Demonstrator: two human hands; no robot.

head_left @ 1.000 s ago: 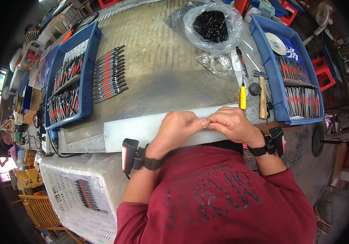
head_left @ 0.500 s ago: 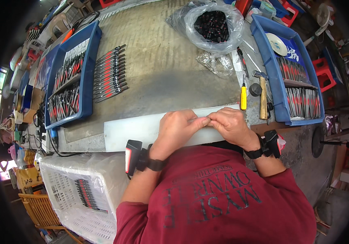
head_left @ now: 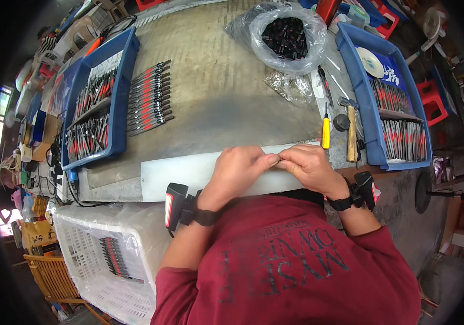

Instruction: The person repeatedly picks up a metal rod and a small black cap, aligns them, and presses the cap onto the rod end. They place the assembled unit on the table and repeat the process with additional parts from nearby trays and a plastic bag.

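Above a white board point(head_left: 175, 176) at the table's near edge, my left hand point(head_left: 241, 170) and my right hand point(head_left: 312, 167) meet fingertip to fingertip. Thumbs and index fingers of both are pinched together around something small and dark, mostly hidden, whose kind I cannot make out. A yellow-handled screwdriver point(head_left: 326, 132) lies just beyond my right hand. Farther to the left, slender black-and-red pen-like tools point(head_left: 149, 100) lie side by side in a row on the table.
Blue trays, one left point(head_left: 117, 138) and one right point(head_left: 375, 154), hold more such tools. Black small parts point(head_left: 285, 38) fill a clear bag; a bag of small metal pieces point(head_left: 291, 89) lies before it. A hammer point(head_left: 352, 135) rests at right. A white crate point(head_left: 145, 260) stands lower left.
The whole view has shifted slightly. My hands stay pinched together over the white board, with only a slight shift of the fingers.
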